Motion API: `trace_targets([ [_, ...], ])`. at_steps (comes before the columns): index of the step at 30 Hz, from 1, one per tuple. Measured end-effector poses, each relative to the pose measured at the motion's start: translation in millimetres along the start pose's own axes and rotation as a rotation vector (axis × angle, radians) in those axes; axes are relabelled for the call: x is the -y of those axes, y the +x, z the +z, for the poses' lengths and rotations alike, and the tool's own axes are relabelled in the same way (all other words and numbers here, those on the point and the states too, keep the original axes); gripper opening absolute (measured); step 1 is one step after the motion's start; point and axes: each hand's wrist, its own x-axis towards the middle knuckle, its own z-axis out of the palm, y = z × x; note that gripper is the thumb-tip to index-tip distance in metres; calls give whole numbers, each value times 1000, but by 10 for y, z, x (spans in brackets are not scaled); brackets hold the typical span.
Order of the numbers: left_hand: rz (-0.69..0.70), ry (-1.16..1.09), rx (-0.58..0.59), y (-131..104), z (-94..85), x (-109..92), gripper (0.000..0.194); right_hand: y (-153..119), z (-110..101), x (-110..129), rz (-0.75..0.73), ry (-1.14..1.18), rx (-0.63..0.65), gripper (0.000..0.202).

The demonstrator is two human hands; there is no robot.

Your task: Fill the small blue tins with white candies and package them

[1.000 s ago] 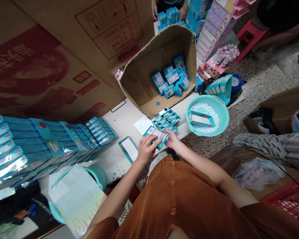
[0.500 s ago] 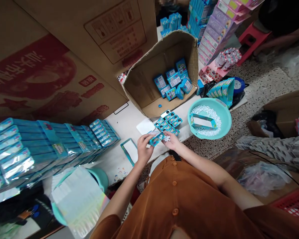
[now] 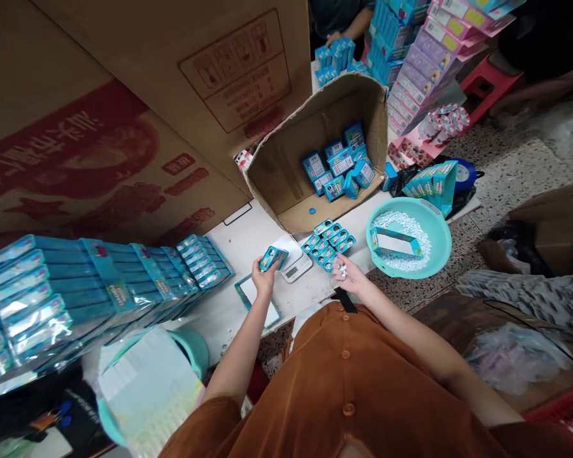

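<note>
My left hand [image 3: 263, 278] grips a small blue box [image 3: 274, 257], lifted beside a white digital scale [image 3: 298, 270]. In the cupped palm of my right hand [image 3: 356, 280] lie several small white pellets [image 3: 343, 271]. Just beyond that hand, a cluster of small blue boxes [image 3: 325, 244] with dark round openings on top stands on the white table [image 3: 217, 321]. To the right, a turquoise basin [image 3: 440, 257] contains many white pellets, and an open blue-and-white tray [image 3: 396, 243] rests on them.
A cut-open carton [image 3: 286, 203] with blue boxes inside stands behind the cluster. Wrapped blue packs [image 3: 90, 273] are stacked at left, near a blue-edged tray [image 3: 272, 312]. A second basin [image 3: 198, 353] sits front left under white sheets. At the back, a person's hand [image 3: 334, 38] touches blue boxes.
My hands have parted: the left has carried its blue box leftward, away from the pellets, and the right has drawn slightly right with pellets still in it. The scale's display has come into view.
</note>
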Motion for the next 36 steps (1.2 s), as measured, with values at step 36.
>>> trace_targets([
  [36, 92, 323, 85, -286, -391, 790, 61, -411, -302, 115, -179, -63, -153, 12],
])
